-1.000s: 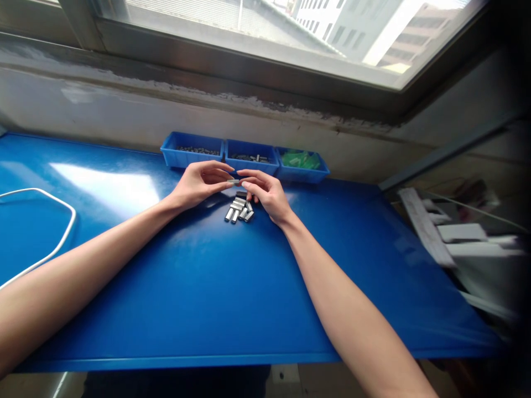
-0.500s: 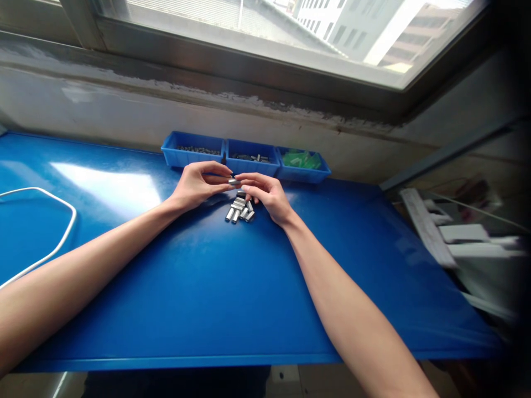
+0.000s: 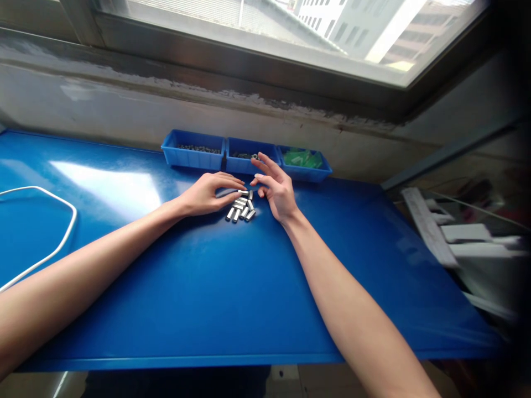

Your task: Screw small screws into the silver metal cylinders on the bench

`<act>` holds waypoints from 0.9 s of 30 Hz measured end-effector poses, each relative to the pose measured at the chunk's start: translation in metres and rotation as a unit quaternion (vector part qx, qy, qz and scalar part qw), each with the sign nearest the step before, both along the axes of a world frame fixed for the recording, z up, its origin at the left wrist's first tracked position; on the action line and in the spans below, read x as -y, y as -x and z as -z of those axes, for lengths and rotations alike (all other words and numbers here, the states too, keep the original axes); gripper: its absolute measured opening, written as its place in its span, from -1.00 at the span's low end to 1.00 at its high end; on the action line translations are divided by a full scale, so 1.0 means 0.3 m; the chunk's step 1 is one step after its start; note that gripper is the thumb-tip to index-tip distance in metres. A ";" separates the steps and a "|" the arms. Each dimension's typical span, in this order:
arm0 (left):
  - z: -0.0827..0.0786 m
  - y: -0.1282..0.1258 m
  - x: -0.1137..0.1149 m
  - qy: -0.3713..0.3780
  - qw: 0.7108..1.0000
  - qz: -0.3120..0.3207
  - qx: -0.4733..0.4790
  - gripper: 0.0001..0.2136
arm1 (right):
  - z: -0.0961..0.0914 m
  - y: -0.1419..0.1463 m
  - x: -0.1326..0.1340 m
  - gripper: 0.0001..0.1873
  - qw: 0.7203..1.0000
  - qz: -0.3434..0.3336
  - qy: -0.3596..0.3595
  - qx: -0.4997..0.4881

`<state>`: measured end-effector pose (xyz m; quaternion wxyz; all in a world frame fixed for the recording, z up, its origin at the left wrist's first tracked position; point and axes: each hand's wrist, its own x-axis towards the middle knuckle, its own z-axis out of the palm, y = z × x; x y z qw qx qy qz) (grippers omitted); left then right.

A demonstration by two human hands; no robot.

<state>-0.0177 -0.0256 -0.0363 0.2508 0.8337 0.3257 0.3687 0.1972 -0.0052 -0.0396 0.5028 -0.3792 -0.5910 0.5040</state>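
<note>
A small pile of short silvery metal pieces (image 3: 237, 206) lies on the blue table. My left hand (image 3: 209, 193) rests low at the pile's left side, fingers stretched out and thumb apart, the tips close to the pile's upper pieces. I see nothing clearly gripped in it; its fingertips partly cover the pile's upper edge. To the right of the pile, my right hand (image 3: 279, 190) is raised with fingers spread and holds nothing visible. Its index fingertip overlaps the middle blue bin (image 3: 240, 165), where small metal parts (image 3: 244, 156) lie.
The left blue bin (image 3: 194, 160) contains many small metal parts. Green pieces (image 3: 305, 158) fill the right blue bin (image 3: 309, 174). A white cable (image 3: 70, 221) curves over the blue table (image 3: 199, 309) at left. Behind stand a wall and window frame; white objects (image 3: 464, 233) are at right.
Both hands held one metal piece between them earlier. They have separated: my left hand has lowered toward the pile, and my right hand has let go, opened and moved right.
</note>
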 end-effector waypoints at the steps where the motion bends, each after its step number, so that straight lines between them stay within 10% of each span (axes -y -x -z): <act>1: 0.000 -0.001 0.000 -0.015 1.000 0.018 -0.018 -0.74 | 0.000 0.000 0.000 -0.31 1.000 -0.001 -0.004 0.006; 7: -0.002 -0.005 -0.002 -0.053 0.993 0.061 -0.082 -0.74 | 0.000 0.002 0.000 -0.37 1.000 -0.004 0.008 -0.009; 27: 0.025 0.005 -0.020 -0.031 0.990 -0.135 -0.026 -0.71 | 0.000 -0.002 0.013 -0.47 1.000 -0.011 -0.001 0.008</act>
